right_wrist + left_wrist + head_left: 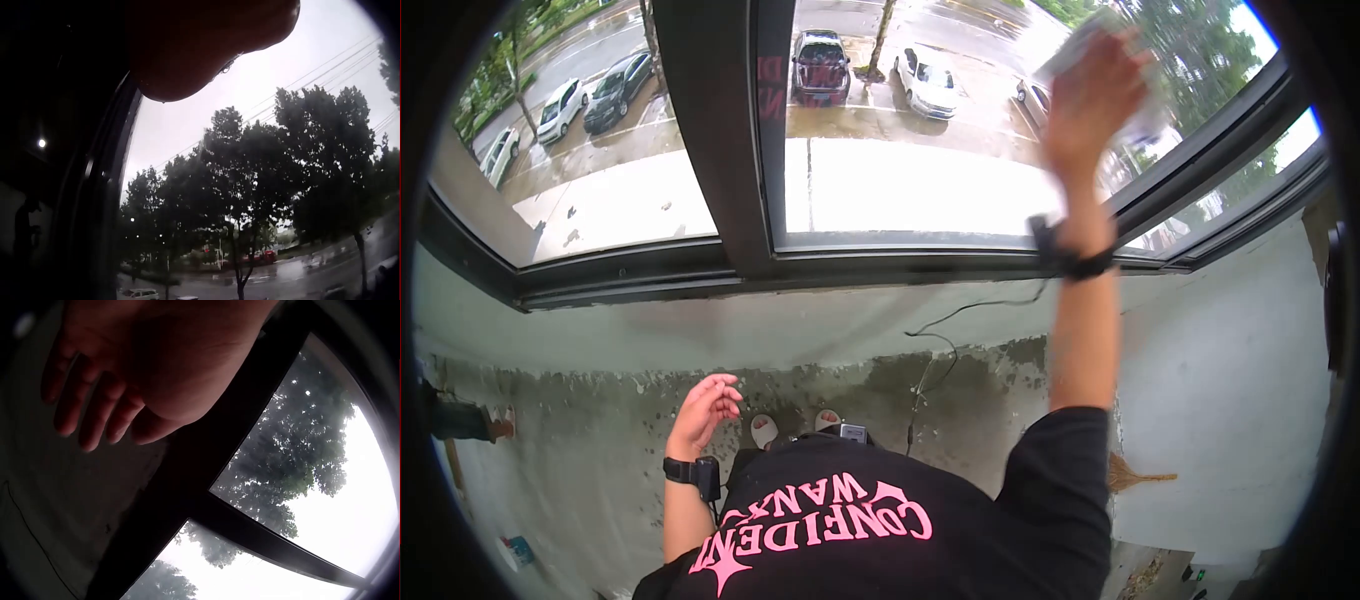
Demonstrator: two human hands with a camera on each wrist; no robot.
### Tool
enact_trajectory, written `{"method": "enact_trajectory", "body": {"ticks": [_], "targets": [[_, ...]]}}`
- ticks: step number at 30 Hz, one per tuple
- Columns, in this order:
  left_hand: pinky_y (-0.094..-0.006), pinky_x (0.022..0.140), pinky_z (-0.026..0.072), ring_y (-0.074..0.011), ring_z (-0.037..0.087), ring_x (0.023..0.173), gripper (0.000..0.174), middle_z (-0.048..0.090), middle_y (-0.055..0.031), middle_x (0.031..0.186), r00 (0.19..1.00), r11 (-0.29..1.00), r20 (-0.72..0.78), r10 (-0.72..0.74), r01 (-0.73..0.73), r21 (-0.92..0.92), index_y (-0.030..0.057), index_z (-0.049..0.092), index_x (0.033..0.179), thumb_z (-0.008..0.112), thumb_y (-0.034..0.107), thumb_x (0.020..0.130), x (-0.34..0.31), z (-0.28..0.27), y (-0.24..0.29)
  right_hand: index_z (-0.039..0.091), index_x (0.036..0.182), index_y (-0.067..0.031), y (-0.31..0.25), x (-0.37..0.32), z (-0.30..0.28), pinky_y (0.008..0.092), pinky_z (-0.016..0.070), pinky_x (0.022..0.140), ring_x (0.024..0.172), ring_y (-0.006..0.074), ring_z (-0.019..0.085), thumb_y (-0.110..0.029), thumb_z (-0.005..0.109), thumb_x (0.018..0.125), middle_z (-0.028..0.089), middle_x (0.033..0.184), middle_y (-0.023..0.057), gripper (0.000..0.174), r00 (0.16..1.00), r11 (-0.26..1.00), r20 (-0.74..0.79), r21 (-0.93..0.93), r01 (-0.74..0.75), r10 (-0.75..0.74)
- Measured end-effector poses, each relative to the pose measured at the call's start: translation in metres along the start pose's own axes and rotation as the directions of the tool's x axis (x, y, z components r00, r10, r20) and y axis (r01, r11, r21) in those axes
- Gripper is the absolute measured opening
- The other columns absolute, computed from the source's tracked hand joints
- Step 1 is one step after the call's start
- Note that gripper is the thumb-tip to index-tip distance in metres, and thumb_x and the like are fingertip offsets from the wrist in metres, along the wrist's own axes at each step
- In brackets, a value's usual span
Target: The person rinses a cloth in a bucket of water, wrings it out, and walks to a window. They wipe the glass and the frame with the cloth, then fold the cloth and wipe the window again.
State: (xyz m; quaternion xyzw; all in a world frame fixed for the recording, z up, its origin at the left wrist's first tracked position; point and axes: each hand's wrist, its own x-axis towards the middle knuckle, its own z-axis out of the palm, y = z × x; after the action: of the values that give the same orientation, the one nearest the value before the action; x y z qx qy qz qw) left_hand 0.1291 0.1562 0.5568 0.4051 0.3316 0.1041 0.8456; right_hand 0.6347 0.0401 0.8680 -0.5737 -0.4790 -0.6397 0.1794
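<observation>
High on the right window pane (900, 195), my right hand (1095, 105) presses a whitish cloth (1145, 125) to the glass, arm stretched out. Motion blurs both hand and cloth. The right wrist view catches only the dark underside of that hand (212, 50), with wet drops along its edge; the cloth is out of sight there. Holding nothing, my left hand (705, 412) hangs below the sill with loosely bent fingers. Its palm and separated fingers (94, 406) show in the left wrist view.
Dark window frames (720, 130) cross the front, above a pale ledge (820, 320). A black cable (950, 340) trails from the right wrist band (1075, 255). A broom head (1135, 475) lies at the right. Parked cars (820, 65) and trees (244, 162) stand outside.
</observation>
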Motion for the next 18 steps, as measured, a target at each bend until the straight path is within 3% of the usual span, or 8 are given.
{"method": "enact_trajectory", "body": {"ticks": [1, 3, 5, 7, 11, 12, 13, 18], "targets": [[-0.0269, 0.068, 0.0496, -0.0138, 0.061, 0.074, 0.025, 0.063, -0.0072, 0.091, 1.0, 1.0, -0.011, 0.001, -0.001, 0.017, 0.0025, 0.053, 0.116, 0.045, 0.019, 0.098, 0.0, 0.001, 0.002, 0.039, 0.143, -0.0153, -0.049, -0.044, -0.002, 0.0612, 0.0081, 0.11, 0.138, 0.0403, 0.021, -0.03, 0.047, 0.093, 0.029, 0.151, 0.0094, 0.053, 0.992, 0.998, 0.111, 0.025, -0.061, 0.058], [-0.0266, 0.068, 0.0495, -0.0135, 0.061, 0.074, 0.025, 0.063, -0.0068, 0.091, 1.0, 1.0, 0.006, 0.012, -0.012, 0.028, 0.0026, 0.053, 0.115, 0.045, 0.019, 0.098, 0.001, 0.002, 0.006, 0.043, 0.141, -0.024, -0.122, -0.131, -0.019, 0.0594, 0.0095, 0.11, 0.144, 0.0359, 0.01, -0.028, 0.052, 0.087, 0.019, 0.157, 0.0042, 0.055, 0.911, 0.993, 0.406, 0.121, 0.019, -0.067], [-0.0255, 0.067, 0.049, -0.0125, 0.061, 0.074, 0.025, 0.063, -0.0059, 0.091, 0.999, 0.998, 0.032, 0.026, -0.028, 0.063, 0.003, 0.053, 0.116, 0.045, 0.019, 0.098, 0.0, 0.004, 0.011, 0.044, 0.14, -0.031, -0.147, -0.158, -0.023, 0.0543, 0.0131, 0.112, 0.146, 0.0271, 0.01, -0.023, 0.053, 0.085, 0.021, 0.157, -0.0045, 0.057, 0.897, 0.972, 0.406, 0.216, 0.093, -0.177], [-0.0253, 0.067, 0.0491, -0.0123, 0.061, 0.074, 0.025, 0.063, -0.0057, 0.091, 0.999, 0.997, 0.02, 0.025, -0.027, 0.068, 0.003, 0.053, 0.116, 0.045, 0.019, 0.098, 0.0, 0.003, 0.013, 0.044, 0.139, -0.0373, -0.152, -0.155, -0.031, 0.053, 0.0007, 0.115, 0.147, 0.0234, 0.008, -0.021, 0.056, 0.084, 0.025, 0.155, -0.0086, 0.059, 0.82, 0.946, 0.471, 0.162, 0.282, -0.325], [-0.0248, 0.067, 0.0494, -0.0121, 0.061, 0.073, 0.025, 0.063, -0.0054, 0.091, 1.0, 0.999, 0.019, 0.017, -0.018, 0.043, 0.003, 0.053, 0.116, 0.046, 0.019, 0.098, 0.0, 0.006, 0.012, 0.044, 0.139, -0.0364, -0.119, -0.019, -0.027, 0.0533, 0.0051, 0.114, 0.145, 0.0216, 0.017, -0.02, 0.059, 0.082, 0.03, 0.153, -0.009, 0.061, 0.848, 0.927, 0.375, 0.187, 0.326, -0.374], [-0.0248, 0.067, 0.0494, -0.0121, 0.061, 0.073, 0.025, 0.063, -0.0054, 0.091, 1.0, 0.998, 0.007, 0.03, -0.031, 0.046, 0.003, 0.053, 0.116, 0.046, 0.019, 0.098, 0.0, 0.005, 0.012, 0.039, 0.142, -0.0366, -0.106, 0.039, -0.036, 0.049, 0.0293, 0.108, 0.138, 0.0184, 0.03, -0.023, 0.059, 0.083, 0.033, 0.15, -0.0032, 0.063, 0.848, 0.929, 0.381, 0.12, 0.35, -0.369], [-0.0248, 0.068, 0.0495, -0.0122, 0.061, 0.074, 0.025, 0.063, -0.0054, 0.091, 1.0, 0.998, 0.015, 0.017, -0.018, 0.066, 0.003, 0.053, 0.117, 0.046, 0.019, 0.098, 0.0, 0.005, 0.01, 0.047, 0.136, -0.0325, -0.086, 0.084, -0.029, 0.0503, 0.0375, 0.1, 0.135, 0.0182, 0.034, -0.021, 0.06, 0.082, 0.04, 0.146, -0.0007, 0.057, 0.878, 0.948, 0.358, 0.124, 0.294, -0.319], [-0.0258, 0.069, 0.0496, -0.013, 0.061, 0.075, 0.024, 0.063, -0.0063, 0.091, 0.998, 0.998, -0.023, 0.051, -0.051, 0.023, 0.0032, 0.054, 0.116, 0.047, 0.018, 0.098, -0.01, 0.002, 0.006, 0.037, 0.141, -0.0247, -0.026, 0.26, -0.024, 0.0497, 0.0245, 0.106, 0.138, 0.0221, 0.027, -0.026, 0.049, 0.089, 0.032, 0.15, 0.0033, 0.053, 0.923, 0.923, 0.138, -0.092, 0.374, -0.36]]}}
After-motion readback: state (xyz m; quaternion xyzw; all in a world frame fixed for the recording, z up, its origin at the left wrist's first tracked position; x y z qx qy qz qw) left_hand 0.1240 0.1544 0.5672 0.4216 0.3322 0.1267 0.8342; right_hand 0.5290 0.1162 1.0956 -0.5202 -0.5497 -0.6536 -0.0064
